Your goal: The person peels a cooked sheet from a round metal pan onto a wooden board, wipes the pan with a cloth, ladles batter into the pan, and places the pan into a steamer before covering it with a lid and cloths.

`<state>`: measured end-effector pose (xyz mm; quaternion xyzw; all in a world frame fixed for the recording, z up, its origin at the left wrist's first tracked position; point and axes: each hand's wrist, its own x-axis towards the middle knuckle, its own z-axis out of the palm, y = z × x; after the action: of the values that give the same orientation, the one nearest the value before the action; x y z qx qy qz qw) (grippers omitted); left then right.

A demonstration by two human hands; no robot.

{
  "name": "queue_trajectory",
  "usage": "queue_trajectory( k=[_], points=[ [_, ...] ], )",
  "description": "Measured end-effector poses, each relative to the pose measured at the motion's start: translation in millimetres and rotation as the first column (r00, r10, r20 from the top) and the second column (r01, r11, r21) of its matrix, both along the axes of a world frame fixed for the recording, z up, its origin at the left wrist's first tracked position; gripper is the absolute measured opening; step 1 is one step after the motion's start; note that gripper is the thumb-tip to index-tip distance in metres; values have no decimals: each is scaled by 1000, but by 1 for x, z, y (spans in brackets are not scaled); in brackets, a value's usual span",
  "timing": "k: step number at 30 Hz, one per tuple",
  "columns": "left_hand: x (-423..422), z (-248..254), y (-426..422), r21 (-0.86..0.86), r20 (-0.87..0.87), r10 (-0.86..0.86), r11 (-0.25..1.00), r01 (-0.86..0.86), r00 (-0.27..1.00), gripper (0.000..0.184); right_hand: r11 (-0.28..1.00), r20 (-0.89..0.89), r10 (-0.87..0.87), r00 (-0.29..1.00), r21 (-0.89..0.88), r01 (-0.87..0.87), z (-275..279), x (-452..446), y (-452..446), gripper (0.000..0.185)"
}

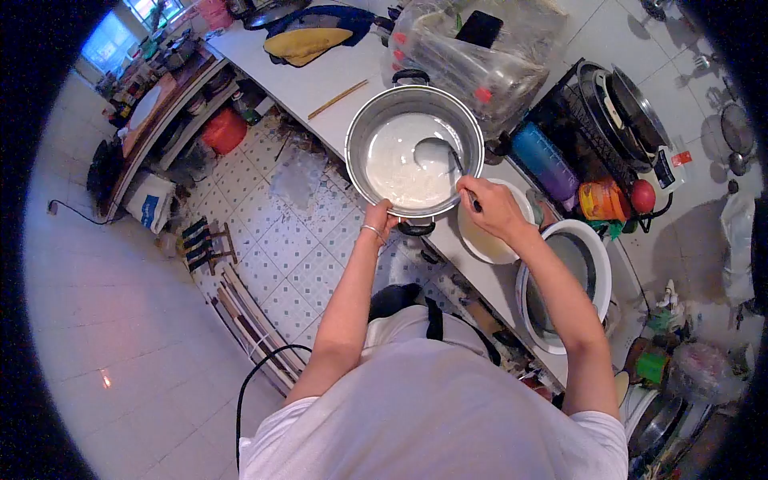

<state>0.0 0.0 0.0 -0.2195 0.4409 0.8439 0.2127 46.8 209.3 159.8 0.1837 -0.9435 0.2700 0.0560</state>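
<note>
A large metal pot (358, 136) with black handles holds a whitish mixture and stands at the counter's edge. My left hand (381, 220) is closed on the pot's near rim, beside the lower handle. My right hand (492, 210) is wrapped round the dark handle of a ladle (434, 154), whose round bowl lies in the white mixture at the pot's right side. Under my right forearm is a white bowl (485, 244) with pale contents. Farther right, a white basin (596, 244) is partly hidden by the same arm.
Chopsticks (338, 100) lie left of the pot on the white counter (280, 78). Behind it are a plastic bag (512, 76) and a black phone (480, 29). A blue-purple bottle (544, 160) and a dish rack with pans (616, 112) stand right. A red bucket (225, 132) sits lower left.
</note>
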Motion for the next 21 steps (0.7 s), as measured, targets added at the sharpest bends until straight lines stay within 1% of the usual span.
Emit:
queue_trajectory(
  k=[2, 3, 5, 7, 9, 10, 11, 12, 13, 14, 15, 16, 17, 19, 20, 21],
  points=[
    [2, 6, -1, -19, -34, -18, 1000, 17, 999, 23, 996, -40, -52, 998, 76, 55, -6, 3, -3, 11],
    [6, 3, -4, -25, -27, -18, 1000, 17, 999, 23, 996, -32, -53, 998, 70, 55, -7, 9, -8, 11],
    [1, 0, 0, -12, 35, -11, 1000, 11, 999, 22, 995, 44, -80, 996, 66, 77, -5, 13, -19, 11],
    [2, -3, 0, -14, 26, -12, 1000, 12, 1000, 22, 996, 91, -88, 992, 35, 85, -9, 17, -33, 13],
    [3, -6, 3, -10, 17, -12, 1000, 12, 1000, 22, 974, 151, -139, 979, -155, 162, -20, 15, -47, 14],
    [3, -8, 3, -6, -8, -4, 1000, 4, 1000, 22, 974, 149, -139, 979, -157, 162, -27, 10, -56, 14],
    [2, -9, 3, -2, -35, 4, 1000, -4, 999, 22, 954, 128, -193, 973, -207, 216, -34, 1, -64, 15],
    [0, -9, 1, -5, -40, 3, 1000, -3, 999, 22, 928, 111, -246, 963, -258, 267, -39, -8, -69, 17],
    [-1, -9, -2, -26, -15, -36, 999, 36, 999, 21, 927, 108, -247, 963, -264, 268, -41, -17, -73, 17],
    [-1, -9, -5, -45, 13, -72, 996, 73, 997, 21, 828, 241, -288, 927, -424, 367, -42, -27, -76, 18],
    [-2, -13, -5, -47, 12, -72, 996, 72, 997, 21, 692, 376, -296, 878, -550, 468, -43, -35, -77, 20],
    [-3, -17, -6, -16, -2, -88, 996, 88, 996, 20, 589, 436, -276, 856, -628, 509, -43, -40, -77, 20],
    [-4, -22, -6, 19, -17, -103, 994, 103, 995, 20, 590, 436, -274, 857, -627, 508, -44, -41, -77, 20],
    [-5, -16, -6, -4, -38, -85, 996, 84, 996, 23, 513, 452, -284, 845, -674, 532, -36, -43, -78, 17],
    [-5, -15, -5, -25, -57, -69, 997, 68, 996, 27, 570, 427, -265, 864, -654, 498, -33, -40, -77, 15],
    [-3, -11, -3, -20, -55, -65, 998, 64, 996, 27, 575, 428, -263, 864, -649, 497, -27, -36, -77, 15]
  ],
)
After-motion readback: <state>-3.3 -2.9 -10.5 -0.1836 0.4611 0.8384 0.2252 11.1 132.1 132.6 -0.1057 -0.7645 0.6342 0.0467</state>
